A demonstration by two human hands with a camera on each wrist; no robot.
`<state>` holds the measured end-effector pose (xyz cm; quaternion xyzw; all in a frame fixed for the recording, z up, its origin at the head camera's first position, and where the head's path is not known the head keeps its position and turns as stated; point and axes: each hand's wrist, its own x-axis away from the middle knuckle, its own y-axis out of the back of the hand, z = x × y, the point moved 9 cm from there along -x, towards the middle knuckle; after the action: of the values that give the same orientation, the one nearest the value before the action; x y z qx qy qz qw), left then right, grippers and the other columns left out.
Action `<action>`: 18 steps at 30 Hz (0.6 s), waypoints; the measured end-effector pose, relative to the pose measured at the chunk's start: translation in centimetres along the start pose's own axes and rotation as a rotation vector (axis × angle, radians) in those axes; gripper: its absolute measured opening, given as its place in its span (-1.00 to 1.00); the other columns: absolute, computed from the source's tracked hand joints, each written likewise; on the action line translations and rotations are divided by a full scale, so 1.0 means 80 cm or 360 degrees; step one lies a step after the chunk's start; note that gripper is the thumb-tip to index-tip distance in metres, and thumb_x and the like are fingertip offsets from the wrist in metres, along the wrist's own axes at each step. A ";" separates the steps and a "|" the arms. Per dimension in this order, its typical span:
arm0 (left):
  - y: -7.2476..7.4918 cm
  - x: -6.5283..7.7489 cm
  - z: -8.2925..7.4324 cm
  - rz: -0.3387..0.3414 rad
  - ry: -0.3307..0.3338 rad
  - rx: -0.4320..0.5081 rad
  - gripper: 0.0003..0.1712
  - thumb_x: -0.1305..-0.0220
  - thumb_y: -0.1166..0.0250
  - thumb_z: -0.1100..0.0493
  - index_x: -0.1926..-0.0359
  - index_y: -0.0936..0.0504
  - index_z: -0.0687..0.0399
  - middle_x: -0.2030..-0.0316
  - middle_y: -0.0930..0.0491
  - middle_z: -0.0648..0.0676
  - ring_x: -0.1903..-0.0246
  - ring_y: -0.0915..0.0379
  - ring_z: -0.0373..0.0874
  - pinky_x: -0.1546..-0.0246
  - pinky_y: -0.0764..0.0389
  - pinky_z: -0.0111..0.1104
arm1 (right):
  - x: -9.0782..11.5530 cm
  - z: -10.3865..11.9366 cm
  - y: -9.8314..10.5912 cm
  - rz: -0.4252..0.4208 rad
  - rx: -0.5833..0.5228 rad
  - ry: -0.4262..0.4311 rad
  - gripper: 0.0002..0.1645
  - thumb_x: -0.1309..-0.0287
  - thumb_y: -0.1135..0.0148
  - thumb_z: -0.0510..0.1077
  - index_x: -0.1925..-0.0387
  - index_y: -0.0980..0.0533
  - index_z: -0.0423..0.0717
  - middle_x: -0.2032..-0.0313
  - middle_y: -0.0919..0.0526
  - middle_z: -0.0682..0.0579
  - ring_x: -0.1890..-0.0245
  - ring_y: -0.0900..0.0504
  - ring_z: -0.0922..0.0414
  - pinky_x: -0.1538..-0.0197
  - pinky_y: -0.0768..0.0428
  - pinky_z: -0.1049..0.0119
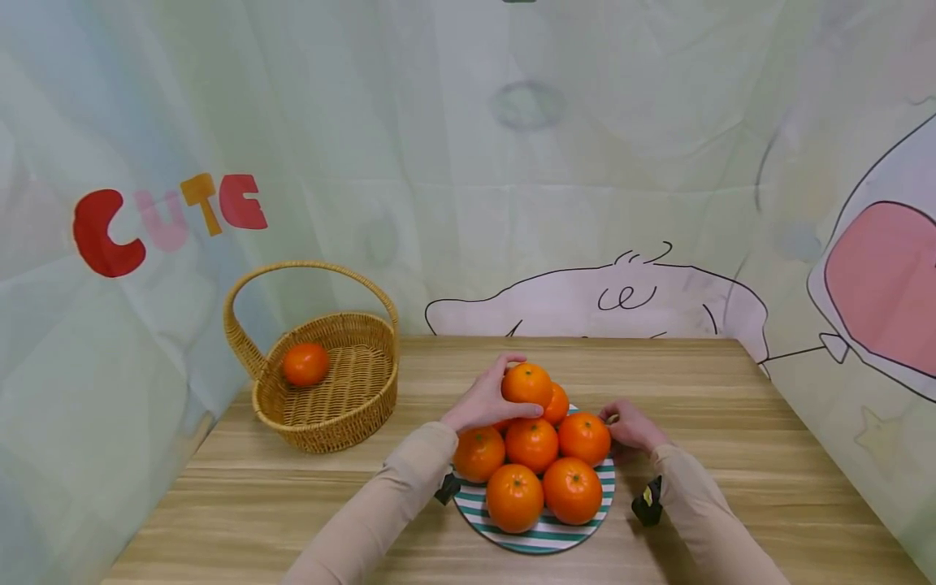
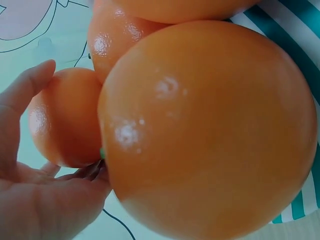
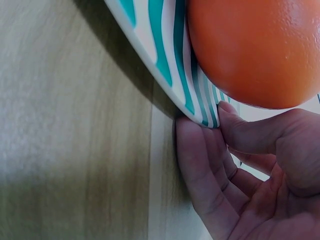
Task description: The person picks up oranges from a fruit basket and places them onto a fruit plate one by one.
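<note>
A green-and-white striped plate (image 1: 537, 543) bears several oranges (image 1: 515, 497), some heaped toward its far side. My left hand (image 1: 483, 398) grips an orange (image 1: 527, 383) at the top of the heap, thumb on its near side and fingers behind it. In the left wrist view this held orange (image 2: 65, 120) is partly hidden by a nearer one (image 2: 210, 130). At the plate's right side, my right hand (image 1: 634, 427) pinches the rim. The right wrist view shows the thumb above the striped plate (image 3: 162, 60) and the fingers beneath, close by another orange (image 3: 255, 50).
A wicker basket (image 1: 344, 422) with a tall handle stands at the left of the wooden table (image 1: 702, 382), one orange-red fruit (image 1: 306, 364) inside it. A printed curtain (image 1: 453, 203) hangs along the table's back and sides.
</note>
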<state>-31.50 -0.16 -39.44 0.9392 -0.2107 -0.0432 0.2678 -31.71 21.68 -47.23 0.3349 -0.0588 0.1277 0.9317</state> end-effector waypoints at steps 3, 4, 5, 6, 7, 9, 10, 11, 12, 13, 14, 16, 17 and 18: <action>0.000 0.001 -0.001 0.0008 0.0002 -0.0001 -0.06 -0.16 -0.48 -0.03 -0.45 -0.15 -0.12 -0.26 -0.47 0.18 -0.16 -0.46 0.07 -0.31 -0.45 0.05 | 0.000 -0.003 -0.001 0.0013 -0.0029 -0.0047 -0.85 -0.15 -0.10 -0.38 0.25 -0.55 -0.37 0.46 -0.53 -0.03 0.57 -0.53 0.14 0.49 -0.66 0.24; 0.001 0.002 -0.001 0.0011 0.0001 0.0008 -0.04 -0.16 -0.48 -0.03 -0.46 -0.14 -0.11 -0.27 -0.47 0.18 -0.18 -0.45 0.08 -0.32 -0.44 0.05 | 0.000 -0.003 -0.001 0.0017 -0.0028 -0.0045 -0.84 -0.15 -0.10 -0.38 0.25 -0.55 -0.37 0.46 -0.53 -0.04 0.58 -0.53 0.14 0.49 -0.66 0.25; 0.002 0.003 -0.001 0.0010 -0.0006 0.0015 -0.04 -0.16 -0.48 -0.03 -0.47 -0.14 -0.10 -0.27 -0.46 0.19 -0.19 -0.44 0.09 -0.32 -0.43 0.06 | 0.000 -0.003 -0.001 0.0018 -0.0020 -0.0041 -0.84 -0.15 -0.09 -0.38 0.25 -0.55 -0.37 0.45 -0.54 -0.04 0.57 -0.54 0.14 0.49 -0.65 0.25; 0.003 0.004 0.000 0.0009 -0.0006 0.0033 -0.03 -0.16 -0.48 -0.03 -0.47 -0.14 -0.11 -0.29 -0.45 0.18 -0.22 -0.43 0.09 -0.34 -0.41 0.06 | 0.000 -0.003 -0.001 0.0014 -0.0017 -0.0043 -0.84 -0.14 -0.09 -0.38 0.25 -0.55 -0.37 0.45 -0.54 -0.04 0.57 -0.54 0.14 0.48 -0.65 0.25; 0.005 0.005 0.000 0.0002 -0.0013 0.0051 -0.03 -0.16 -0.48 -0.03 -0.48 -0.14 -0.10 -0.31 -0.43 0.19 -0.25 -0.41 0.11 -0.36 -0.40 0.06 | 0.000 -0.003 -0.001 0.0012 -0.0014 -0.0045 -0.84 -0.14 -0.09 -0.38 0.26 -0.55 -0.37 0.45 -0.54 -0.04 0.57 -0.54 0.14 0.48 -0.65 0.25; 0.012 0.008 0.003 -0.0027 -0.0020 0.0089 -0.03 -0.17 -0.48 -0.04 -0.48 -0.15 -0.10 -0.36 -0.38 0.22 -0.33 -0.34 0.15 -0.41 -0.34 0.07 | 0.001 -0.003 -0.001 0.0011 -0.0012 -0.0051 -0.84 -0.14 -0.10 -0.38 0.25 -0.55 -0.37 0.44 -0.55 -0.05 0.56 -0.55 0.14 0.47 -0.65 0.25; 0.016 0.009 0.005 -0.0047 -0.0020 0.0111 -0.04 -0.17 -0.48 -0.05 -0.48 -0.15 -0.10 -0.39 -0.35 0.23 -0.37 -0.30 0.17 -0.43 -0.31 0.07 | 0.001 -0.003 -0.001 0.0012 -0.0006 -0.0048 -0.83 -0.14 -0.09 -0.38 0.25 -0.55 -0.37 0.43 -0.55 -0.05 0.55 -0.55 0.14 0.46 -0.65 0.25; 0.022 0.011 0.008 -0.0074 -0.0016 0.0128 -0.06 -0.18 -0.47 -0.06 -0.47 -0.16 -0.11 -0.41 -0.33 0.23 -0.40 -0.25 0.19 -0.44 -0.28 0.08 | 0.001 -0.003 -0.001 0.0006 -0.0005 -0.0054 -0.83 -0.14 -0.10 -0.38 0.25 -0.56 -0.36 0.42 -0.54 -0.05 0.54 -0.54 0.14 0.46 -0.65 0.25; 0.028 0.013 0.010 -0.0108 -0.0013 0.0140 -0.06 -0.18 -0.46 -0.08 -0.47 -0.17 -0.12 -0.43 -0.30 0.22 -0.43 -0.22 0.20 -0.46 -0.25 0.08 | 0.001 -0.003 -0.001 0.0008 -0.0006 -0.0058 -0.83 -0.14 -0.10 -0.38 0.24 -0.56 -0.36 0.42 -0.54 -0.05 0.53 -0.54 0.13 0.45 -0.65 0.25; 0.035 0.015 0.013 -0.0145 -0.0018 0.0141 -0.08 -0.19 -0.45 -0.09 -0.46 -0.18 -0.12 -0.43 -0.29 0.23 -0.44 -0.19 0.21 -0.47 -0.23 0.09 | 0.001 -0.003 -0.001 0.0011 -0.0005 -0.0058 -0.83 -0.14 -0.10 -0.38 0.24 -0.56 -0.36 0.42 -0.55 -0.05 0.53 -0.55 0.13 0.45 -0.65 0.25; 0.044 0.017 0.016 -0.0186 -0.0018 0.0137 -0.10 -0.20 -0.44 -0.09 -0.46 -0.19 -0.13 -0.44 -0.28 0.23 -0.45 -0.17 0.22 -0.48 -0.21 0.09 | 0.001 -0.003 -0.001 0.0012 -0.0002 -0.0057 -0.83 -0.14 -0.10 -0.38 0.24 -0.56 -0.36 0.42 -0.55 -0.05 0.53 -0.54 0.13 0.45 -0.65 0.25; 0.062 0.021 0.022 -0.0282 -0.0023 0.0127 -0.13 -0.23 -0.42 -0.09 -0.45 -0.20 -0.11 -0.43 -0.29 0.23 -0.44 -0.17 0.21 -0.47 -0.20 0.10 | 0.001 -0.003 0.000 0.0014 0.0011 -0.0049 -0.83 -0.15 -0.10 -0.37 0.24 -0.56 -0.37 0.41 -0.55 -0.06 0.52 -0.54 0.12 0.45 -0.65 0.25; 0.073 0.023 0.027 -0.0337 -0.0025 0.0110 -0.15 -0.24 -0.41 -0.08 -0.45 -0.21 -0.09 -0.41 -0.30 0.23 -0.43 -0.18 0.21 -0.46 -0.20 0.09 | 0.000 -0.002 0.000 0.0014 0.0019 -0.0040 -0.83 -0.15 -0.10 -0.37 0.24 -0.56 -0.37 0.41 -0.55 -0.07 0.51 -0.54 0.12 0.44 -0.64 0.26; 0.085 0.025 0.031 -0.0394 -0.0030 0.0094 -0.16 -0.26 -0.39 -0.08 -0.45 -0.21 -0.06 -0.40 -0.32 0.24 -0.41 -0.20 0.21 -0.46 -0.21 0.09 | 0.000 -0.002 0.000 0.0013 0.0021 -0.0039 -0.83 -0.15 -0.10 -0.37 0.25 -0.56 -0.37 0.41 -0.56 -0.07 0.51 -0.54 0.12 0.44 -0.64 0.26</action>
<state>-32.71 -7.43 -37.91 0.9650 -0.0970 -0.0784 0.2305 -31.68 21.77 -47.34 0.3422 -0.0709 0.1278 0.9282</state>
